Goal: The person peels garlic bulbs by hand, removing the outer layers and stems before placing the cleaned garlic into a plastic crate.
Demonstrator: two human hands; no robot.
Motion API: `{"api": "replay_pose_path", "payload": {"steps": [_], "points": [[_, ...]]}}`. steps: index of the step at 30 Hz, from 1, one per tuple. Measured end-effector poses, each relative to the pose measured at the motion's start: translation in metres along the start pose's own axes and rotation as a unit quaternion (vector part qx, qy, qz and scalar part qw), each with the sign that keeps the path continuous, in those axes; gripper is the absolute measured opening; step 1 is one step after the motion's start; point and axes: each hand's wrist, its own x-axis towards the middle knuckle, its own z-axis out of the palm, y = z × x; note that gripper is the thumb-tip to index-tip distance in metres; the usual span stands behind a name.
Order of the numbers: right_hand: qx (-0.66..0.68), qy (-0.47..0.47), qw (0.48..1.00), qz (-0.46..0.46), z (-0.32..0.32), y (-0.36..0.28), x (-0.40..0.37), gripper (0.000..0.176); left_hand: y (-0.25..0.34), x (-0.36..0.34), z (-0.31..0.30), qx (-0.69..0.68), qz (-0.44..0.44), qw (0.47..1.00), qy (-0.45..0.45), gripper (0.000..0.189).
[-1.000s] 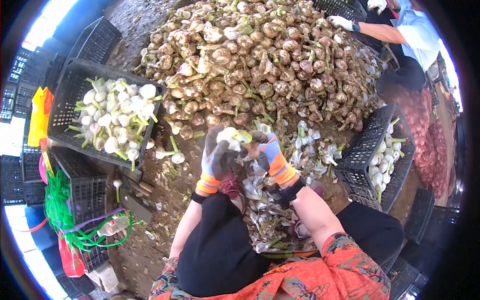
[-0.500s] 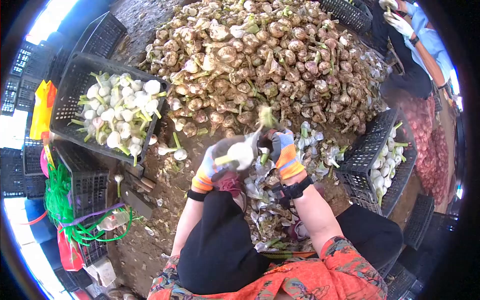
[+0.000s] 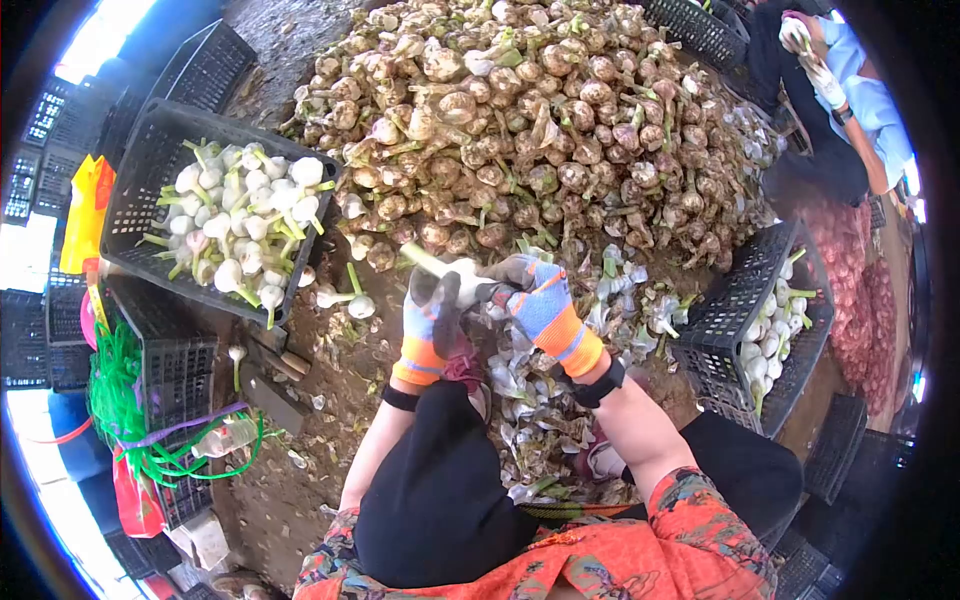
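My left hand (image 3: 428, 325), in a grey, blue and orange glove, is closed around a peeled white garlic bulb (image 3: 467, 279). The bulb's pale green stem points up and left. My right hand (image 3: 548, 302), gloved alike, is curled against the bulb's right side. Something dark shows at its fingertips; whether it is a small tool or the glove cannot be made out. Loose papery skins (image 3: 530, 400) lie on the ground below both hands. Beyond them rises a big heap of unpeeled, soil-stained garlic (image 3: 540, 130).
Clean bulbs fill part of a black crate (image 3: 125, 225) at left and another crate (image 3: 705, 365) at right. A cleaver-like blade (image 3: 275, 400) lies on the ground at left. Green netting (image 3: 118, 385) hangs on a crate. A co-worker's gloved hand (image 3: 822, 80) shows at upper right, near red mesh sacks (image 3: 850, 310).
The bulb has turned in my left hand, its stem now up and left. My right hand has moved in against the bulb. A blurred scrap above my hands is gone.
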Motion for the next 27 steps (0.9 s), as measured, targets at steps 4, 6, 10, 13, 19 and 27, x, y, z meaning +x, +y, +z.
{"api": "replay_pose_path", "payload": {"steps": [4, 6, 10, 13, 19, 27], "points": [[0.069, 0.062, 0.994, -0.063, 0.005, 0.026, 0.003, 0.012, 0.004, -0.007, 0.01, -0.199, -0.007, 0.98, -0.025, 0.032], [0.176, 0.12, 0.977, 0.012, -0.004, 0.035, 0.006, 0.013, -0.008, -0.004, -0.002, -0.18, -0.012, 0.982, -0.051, 0.033], [0.215, 0.201, 0.956, -0.003, -0.011, 0.058, 0.013, 0.016, -0.007, -0.005, -0.003, -0.188, -0.02, 0.973, -0.135, 0.032], [0.303, 0.225, 0.926, -0.024, -0.018, 0.069, 0.013, 0.016, -0.015, -0.004, 0.005, -0.218, 0.003, 0.962, -0.166, 0.031], [0.278, 0.185, 0.942, -0.024, -0.029, 0.055, 0.0, 0.013, 0.008, -0.011, 0.028, -0.149, -0.034, 0.981, -0.118, 0.034], [0.463, -0.051, 0.879, -0.099, -0.031, 0.053, 0.002, 0.056, -0.006, -0.002, 0.023, 0.002, 0.012, 1.0, -0.006, 0.035]]}}
